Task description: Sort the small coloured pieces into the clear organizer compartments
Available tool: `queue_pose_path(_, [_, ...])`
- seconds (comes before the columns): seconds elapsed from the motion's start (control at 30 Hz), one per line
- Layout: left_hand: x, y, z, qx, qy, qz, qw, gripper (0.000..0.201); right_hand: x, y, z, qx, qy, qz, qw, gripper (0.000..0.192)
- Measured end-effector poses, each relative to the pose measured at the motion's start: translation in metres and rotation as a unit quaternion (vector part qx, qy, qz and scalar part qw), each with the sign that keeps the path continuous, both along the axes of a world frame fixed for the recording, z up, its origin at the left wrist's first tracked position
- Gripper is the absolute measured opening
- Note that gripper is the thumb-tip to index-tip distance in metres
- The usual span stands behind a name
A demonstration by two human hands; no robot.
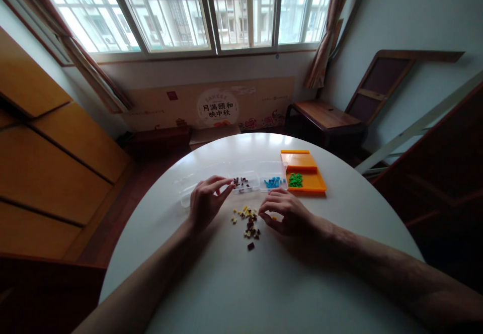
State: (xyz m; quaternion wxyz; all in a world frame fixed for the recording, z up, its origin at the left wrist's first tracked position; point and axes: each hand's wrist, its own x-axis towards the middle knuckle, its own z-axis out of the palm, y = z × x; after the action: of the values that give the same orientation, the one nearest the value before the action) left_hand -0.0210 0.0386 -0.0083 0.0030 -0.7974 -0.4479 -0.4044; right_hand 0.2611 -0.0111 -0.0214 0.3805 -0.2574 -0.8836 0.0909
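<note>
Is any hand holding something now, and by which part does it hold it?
It cannot be told for sure. The left hand pinches its fingertips at the clear box; the right hand rests by the loose pieces. Anything held is too small to see.

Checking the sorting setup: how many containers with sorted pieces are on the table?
3: a clear box of dark pieces by the left hand, a clear box of blue pieces, an orange tray of green pieces.
</note>
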Motion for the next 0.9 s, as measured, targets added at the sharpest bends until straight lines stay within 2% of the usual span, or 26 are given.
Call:
queue_pose_path(0.07, [-0.003, -0.002, 0.002, -0.011, -0.005, -0.018, 1.000, 0.014, 0.001, 0.000, -0.002, -0.002, 0.000, 0.001, 1.000, 0.008])
queue_pose_path(0.17, [-0.006, -0.007, 0.007, -0.044, -0.013, -0.092, 0.995, 0.014, 0.001, 0.001, -0.003, -0.003, 0.001, 0.005, 1.000, 0.008])
queue_pose_path(0.3, [-0.006, -0.014, 0.014, -0.109, 0.022, -0.219, 0.969, 0.011, 0.003, 0.001, -0.004, -0.009, -0.002, 0.002, 1.000, 0.007])
queue_pose_path(0.5, [-0.001, -0.027, 0.023, -0.160, 0.078, -0.307, 0.935, 0.005, 0.005, 0.002, -0.008, -0.016, -0.014, 0.006, 1.000, 0.007])
queue_pose_path(0.67, [0.004, -0.032, 0.014, -0.165, 0.078, -0.335, 0.924, 0.014, 0.006, 0.003, -0.007, -0.017, -0.026, 0.025, 0.999, 0.007])
queue_pose_path(0.77, [0.006, -0.032, 0.008, -0.160, 0.078, -0.333, 0.926, 0.013, 0.005, 0.002, -0.004, -0.016, -0.025, 0.025, 0.999, 0.008])
queue_pose_path(0.9, [0.007, -0.032, 0.007, -0.151, 0.079, -0.333, 0.927, 0.010, 0.005, 0.001, -0.002, -0.019, -0.023, 0.024, 0.999, 0.009])
